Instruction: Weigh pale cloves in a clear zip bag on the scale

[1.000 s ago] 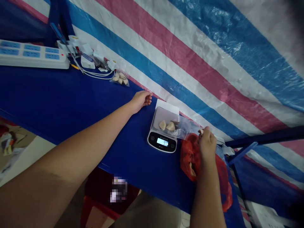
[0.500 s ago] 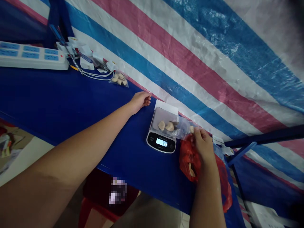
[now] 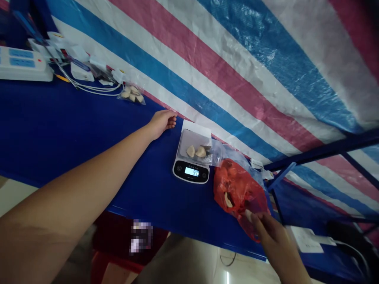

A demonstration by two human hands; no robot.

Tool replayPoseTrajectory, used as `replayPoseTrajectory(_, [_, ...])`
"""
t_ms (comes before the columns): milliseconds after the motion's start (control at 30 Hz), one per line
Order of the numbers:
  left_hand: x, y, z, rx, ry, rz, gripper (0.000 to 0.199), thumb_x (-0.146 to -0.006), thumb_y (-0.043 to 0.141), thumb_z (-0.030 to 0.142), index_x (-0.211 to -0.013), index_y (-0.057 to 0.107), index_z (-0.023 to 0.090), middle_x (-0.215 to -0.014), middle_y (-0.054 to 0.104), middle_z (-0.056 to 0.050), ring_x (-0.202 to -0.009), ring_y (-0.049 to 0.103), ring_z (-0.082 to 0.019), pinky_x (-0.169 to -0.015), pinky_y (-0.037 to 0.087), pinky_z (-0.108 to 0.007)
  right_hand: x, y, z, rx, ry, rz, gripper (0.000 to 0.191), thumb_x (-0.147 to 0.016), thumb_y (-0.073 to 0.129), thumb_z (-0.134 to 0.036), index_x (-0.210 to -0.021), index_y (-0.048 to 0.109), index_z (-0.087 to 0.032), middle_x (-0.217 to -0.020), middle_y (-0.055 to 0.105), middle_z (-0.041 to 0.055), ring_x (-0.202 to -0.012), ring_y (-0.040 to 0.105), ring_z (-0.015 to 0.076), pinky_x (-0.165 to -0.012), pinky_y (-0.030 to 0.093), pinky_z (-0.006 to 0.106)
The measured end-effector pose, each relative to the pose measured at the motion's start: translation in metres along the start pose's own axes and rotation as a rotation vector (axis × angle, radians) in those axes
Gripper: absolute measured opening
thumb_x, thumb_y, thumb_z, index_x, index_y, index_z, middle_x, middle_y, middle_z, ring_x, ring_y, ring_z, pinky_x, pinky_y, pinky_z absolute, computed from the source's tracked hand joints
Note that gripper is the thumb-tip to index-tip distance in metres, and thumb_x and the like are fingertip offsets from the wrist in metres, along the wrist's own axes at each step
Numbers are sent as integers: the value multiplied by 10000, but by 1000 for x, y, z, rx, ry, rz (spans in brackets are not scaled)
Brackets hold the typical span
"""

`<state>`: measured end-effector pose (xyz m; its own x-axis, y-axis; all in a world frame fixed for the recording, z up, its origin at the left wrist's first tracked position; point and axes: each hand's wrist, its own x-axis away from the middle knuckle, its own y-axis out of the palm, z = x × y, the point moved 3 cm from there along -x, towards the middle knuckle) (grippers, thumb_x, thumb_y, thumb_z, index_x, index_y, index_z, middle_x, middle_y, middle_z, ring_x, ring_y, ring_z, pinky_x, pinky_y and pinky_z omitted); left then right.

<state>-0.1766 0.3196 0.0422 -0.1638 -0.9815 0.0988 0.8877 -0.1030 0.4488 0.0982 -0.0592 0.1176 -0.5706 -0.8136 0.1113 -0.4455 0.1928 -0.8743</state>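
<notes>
Blue tabletop (image 3: 74,157), chunk (image 3: 248,215) leftward from right hand (image 3: 274,236)

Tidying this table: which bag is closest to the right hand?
The red plastic bag, right by the right hand; the clear bag on the digital kitchen scale and the clear bag of pale pieces beside the cables lie farther away.
</notes>
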Motion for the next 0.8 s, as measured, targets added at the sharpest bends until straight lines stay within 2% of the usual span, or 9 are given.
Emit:
replayPoseTrajectory(100, [2, 0, 0, -4, 5, 2, 36, -785, 626, 152, -761, 643, 132, -679, 612, -12, -569, 575, -92, -572, 475, -225, -11, 6, 12, 183, 9, 147, 471, -828, 497, -672, -753, 666, -239, -655, 683, 50, -620, 641, 242, -578, 419, 321])
replayPoseTrajectory(167, [3, 0, 1, -5, 12, 6, 44, -788, 614, 145, -757, 642, 132, -676, 611, -12, -565, 572, -90, -565, 469, -221, -27, 8, 11, 205, -72, 245, 436, -845, 480, -608, -804, 688, -227, -761, 732, 91, -722, 686, 272, -650, 461, 344])
replayPoseTrajectory(267, [4, -1, 2, -4, 21, 4, 59, -795, 599, 139, -754, 642, 133, -675, 608, -11, -564, 572, -89, -563, 470, -218, -43, 8, 10, 166, -189, 310, 449, -890, 436, -526, -970, 726, -193, -997, 766, 141, -929, 712, 290, -795, 514, 366])
replayPoseTrajectory(333, [4, -1, 1, -6, 22, 1, 62, -798, 600, 142, -755, 643, 135, -676, 610, -12, -569, 577, -91, -568, 475, -218, -48, 7, 16, 161, -215, 300, 467, -918, 387, -454, -1102, 717, -180, -1113, 754, 144, -1017, 705, 283, -850, 522, 368])
replayPoseTrajectory(433, [2, -1, 0, -11, 18, 4, 64, -802, 603, 148, -754, 643, 136, -679, 614, -14, -569, 580, -91, -569, 477, -217, -51, 11, 29, 252, -196, 212, 462, -889, 387, -334, -1191, 708, -192, -1090, 761, 121, -978, 719, 269, -812, 529, 357])
replayPoseTrajectory(533, [1, -1, -1, -14, 14, 4, 45, -790, 622, 148, -754, 646, 136, -676, 617, -14, -566, 578, -91, -564, 475, -216, -56, 21, 40, 351, -203, 132, 441, -837, 457, -292, -1168, 736, -204, -1025, 770, 112, -952, 722, 274, -803, 529, 359])
replayPoseTrajectory(667, [1, 0, -1, -13, 10, 6, 29, -779, 637, 155, -756, 642, 138, -667, 616, -11, -562, 578, -92, -561, 475, -217, -65, 28, 52, 393, -179, 159, 381, -859, 488, -332, -1087, 756, -185, -971, 770, 126, -931, 720, 294, -807, 528, 383])
replayPoseTrajectory(800, [3, 0, 1, -15, -3, 13, 52, -765, 660, 171, -740, 624, 142, -658, 617, -9, -556, 576, -93, -570, 484, -224, -66, 31, 56, 486, -273, 170, 389, -899, 404, -262, -1100, 718, -152, -1044, 756, 155, -956, 711, 302, -825, 509, 403])
